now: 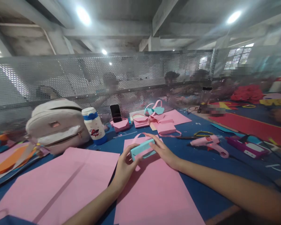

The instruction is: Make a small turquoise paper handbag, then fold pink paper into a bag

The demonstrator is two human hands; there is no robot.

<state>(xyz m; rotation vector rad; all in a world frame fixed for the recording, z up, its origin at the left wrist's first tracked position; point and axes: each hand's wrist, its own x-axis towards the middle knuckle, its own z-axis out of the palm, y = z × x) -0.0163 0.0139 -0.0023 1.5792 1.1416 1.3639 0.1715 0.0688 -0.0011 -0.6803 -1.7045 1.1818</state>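
Note:
Between my two hands is a small light-blue paper handbag (142,150) with a pink strap (140,135) arching behind it. My left hand (125,167) grips its left end, thumb along the lower front edge. At its right end, my right hand (165,151) has its fingers wrapped over the top and side. Beneath the hands lies a long pink sheet (154,193) on the blue table. Another large pink sheet (61,181), marked by a darker band, spreads to the left.
A white backpack (58,125) and a bottle (94,126) stand at the left. Behind are a phone (115,113), pink paper bags (166,127) and a perforated metal screen (135,75). Rightward lie scissors (202,133), a pink glue gun (207,142) and a purple device (247,147).

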